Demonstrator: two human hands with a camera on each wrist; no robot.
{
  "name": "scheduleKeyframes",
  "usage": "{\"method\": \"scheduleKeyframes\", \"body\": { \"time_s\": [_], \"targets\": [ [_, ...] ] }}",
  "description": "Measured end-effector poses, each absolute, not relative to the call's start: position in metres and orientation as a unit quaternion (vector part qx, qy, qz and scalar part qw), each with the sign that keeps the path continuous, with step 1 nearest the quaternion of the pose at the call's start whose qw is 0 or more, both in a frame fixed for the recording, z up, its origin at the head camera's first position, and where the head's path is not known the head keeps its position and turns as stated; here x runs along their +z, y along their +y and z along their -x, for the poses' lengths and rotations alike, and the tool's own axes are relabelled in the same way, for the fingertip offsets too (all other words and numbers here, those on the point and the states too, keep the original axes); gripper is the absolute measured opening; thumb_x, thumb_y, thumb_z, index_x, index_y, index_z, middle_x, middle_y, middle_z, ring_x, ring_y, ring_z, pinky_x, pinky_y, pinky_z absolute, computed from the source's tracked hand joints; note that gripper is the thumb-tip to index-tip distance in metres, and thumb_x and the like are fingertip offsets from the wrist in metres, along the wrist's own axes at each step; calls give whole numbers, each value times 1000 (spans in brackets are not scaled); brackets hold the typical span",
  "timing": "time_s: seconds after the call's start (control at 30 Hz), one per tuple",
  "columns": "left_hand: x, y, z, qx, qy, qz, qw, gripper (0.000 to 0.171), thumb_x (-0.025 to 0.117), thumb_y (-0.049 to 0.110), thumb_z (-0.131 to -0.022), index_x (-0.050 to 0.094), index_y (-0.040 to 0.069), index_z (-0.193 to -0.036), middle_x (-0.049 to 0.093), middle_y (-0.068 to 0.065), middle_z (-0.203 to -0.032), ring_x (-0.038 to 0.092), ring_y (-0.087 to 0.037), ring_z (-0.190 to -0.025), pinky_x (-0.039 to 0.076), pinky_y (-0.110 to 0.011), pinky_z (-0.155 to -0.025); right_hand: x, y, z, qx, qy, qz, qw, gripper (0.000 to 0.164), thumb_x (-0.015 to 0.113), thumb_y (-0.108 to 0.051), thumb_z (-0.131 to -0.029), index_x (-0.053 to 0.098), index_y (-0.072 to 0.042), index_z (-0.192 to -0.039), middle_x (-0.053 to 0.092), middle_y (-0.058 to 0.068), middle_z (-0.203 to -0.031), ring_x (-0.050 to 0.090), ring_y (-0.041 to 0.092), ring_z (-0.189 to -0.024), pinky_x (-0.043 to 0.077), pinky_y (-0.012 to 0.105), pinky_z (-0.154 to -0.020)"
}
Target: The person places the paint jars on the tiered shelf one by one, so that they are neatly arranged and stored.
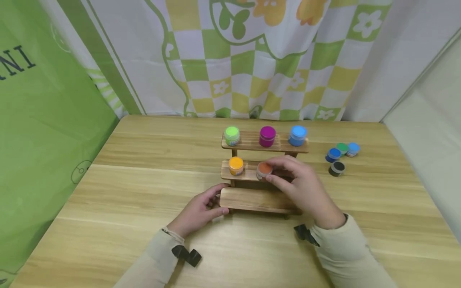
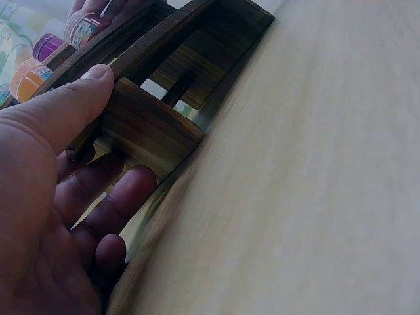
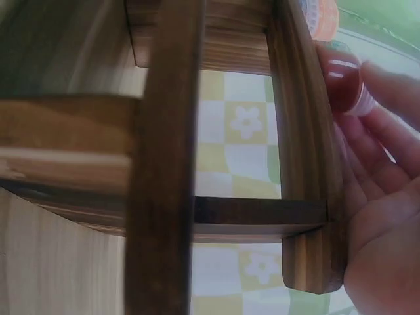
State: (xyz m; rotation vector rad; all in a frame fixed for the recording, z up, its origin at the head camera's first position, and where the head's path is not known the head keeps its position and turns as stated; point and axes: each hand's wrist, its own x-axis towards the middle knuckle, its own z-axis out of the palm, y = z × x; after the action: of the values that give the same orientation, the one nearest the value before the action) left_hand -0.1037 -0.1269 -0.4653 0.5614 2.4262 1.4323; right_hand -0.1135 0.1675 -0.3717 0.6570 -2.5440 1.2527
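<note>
A: Needed tips on that rust-coloured jar [image 1: 264, 170] at the middle tier [image 1: 249, 171], beside the orange jar [image 1: 236, 166].
B: Probably wanted setting down level, tbh, while bracing the wooden stand [image 1: 257, 199].
A: Pose?
B: With the right hand [image 1: 301, 187], pinched it from the right, parted just enough; with the left hand [image 1: 197, 211], gripped the stand's end, thumb in front.

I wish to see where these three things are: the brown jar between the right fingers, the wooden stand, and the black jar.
Brown jar [image 1: 264, 169]: head view, on its top.
Wooden stand [image 1: 256, 199]: head view, on its lowest board.
Black jar [image 1: 337, 168]: head view, on its top.
</note>
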Motion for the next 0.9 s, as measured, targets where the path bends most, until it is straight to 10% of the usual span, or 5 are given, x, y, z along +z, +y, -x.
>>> {"method": "scheduleKeyframes", "body": {
  "time_s": [0.9],
  "targets": [
    [-465, -126, 104, 489, 839, -195, 135, 67, 75, 34, -90, 46, 24, -150, 65, 1, -114, 60, -16, -94, 51, -34, -81, -370, 176, 116, 432, -879, -187, 76, 34, 78, -8, -88, 69, -6, -121, 69, 4, -111, 70, 20, -97, 57, 34, -83]
  ]
}}
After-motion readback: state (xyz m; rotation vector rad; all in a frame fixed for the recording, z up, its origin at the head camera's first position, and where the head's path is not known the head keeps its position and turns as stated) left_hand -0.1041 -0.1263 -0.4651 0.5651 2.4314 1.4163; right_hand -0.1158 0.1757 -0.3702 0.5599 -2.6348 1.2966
